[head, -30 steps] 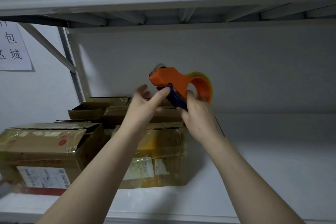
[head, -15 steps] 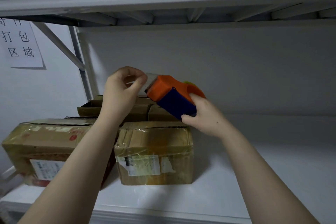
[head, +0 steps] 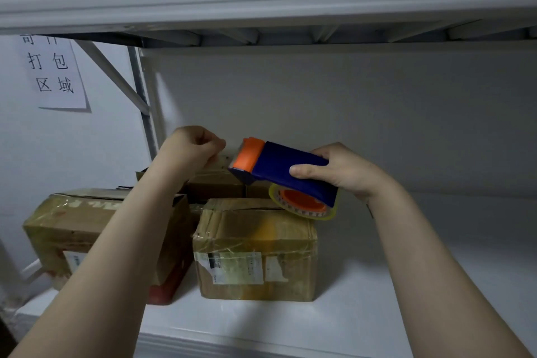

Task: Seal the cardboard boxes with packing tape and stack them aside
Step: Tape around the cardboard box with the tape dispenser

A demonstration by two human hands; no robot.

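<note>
Head view: dispenser point(head: 286, 164) in right grip point(head: 345, 173)

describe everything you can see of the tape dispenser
The tape dispenser is orange and dark-blue plastic, held tilted above the front cardboard box. The right hand grips its blue body. A yellowish tape roll sits on an orange hub underneath. The left hand seems to pinch the tape end at its orange nose.

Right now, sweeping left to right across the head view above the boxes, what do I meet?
Paper sign → left hand → tape end it pinches → tape dispenser → right hand gripping the dispenser.
</note>
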